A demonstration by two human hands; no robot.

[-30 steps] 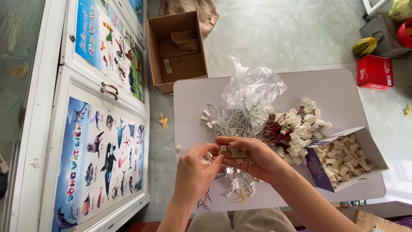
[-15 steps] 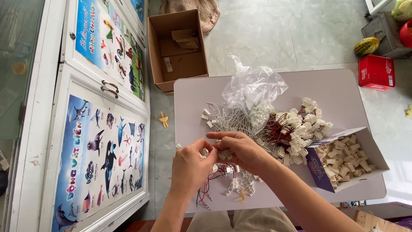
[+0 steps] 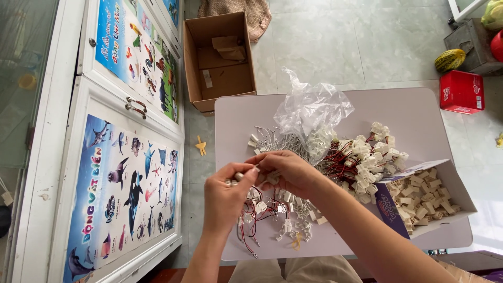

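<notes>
Connector piece point(image 3: 240, 176), small and white, pinched between thumb and fingertips of the left hand point(image 3: 226, 195) above the near-left part of a pale lavender table point(image 3: 419, 118); the right hand point(image 3: 291, 172) meets it from the other side, fingers curled and pressed together on the same small part, though what exactly lies under the right fingertips is hidden. Directly below both hands: a loose heap of finished pieces point(image 3: 272, 217), white plugs on red and dark wires, lying on the table near its front edge. Behind the hands: a crumpled clear plastic bag point(image 3: 312, 107) with thin metal-legged parts point(image 3: 275, 137) spilling from it. To the right of the bag: a larger pile of wired white connectors point(image 3: 364, 157). At the table's right front corner: an open white-and-purple carton point(image 3: 461, 196) holding many small cream plastic housings point(image 3: 422, 195). On the tiled floor beyond the table: an open brown cardboard box point(image 3: 220, 57), and far right a red box point(image 3: 461, 91). Left side: white cabinet doors bearing a sea-animal poster point(image 3: 123, 194).
</notes>
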